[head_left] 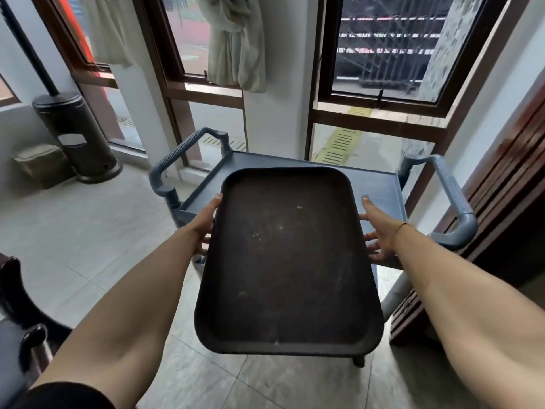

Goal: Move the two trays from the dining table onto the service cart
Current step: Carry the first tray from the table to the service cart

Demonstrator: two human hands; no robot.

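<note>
A dark brown rectangular tray (pixel 289 261) with a raised rim hangs level in front of me, empty. Its far end reaches over the top shelf of the grey-blue service cart (pixel 380 187). My left hand (pixel 206 219) grips the tray's left edge, thumb on the rim and fingers underneath. My right hand (pixel 379 228) is at the right edge with its fingers under the tray and its thumb raised a little off the rim. I see only this one tray. The dining table is out of view.
The cart has ribbed handles at its left (pixel 177 154) and right (pixel 451 190) ends and stands against tall windows. A black cylindrical stand (pixel 76 134) is at the far left. A dark wooden cabinet (pixel 501 202) is on the right, and a dark chair (pixel 17 305) at the lower left.
</note>
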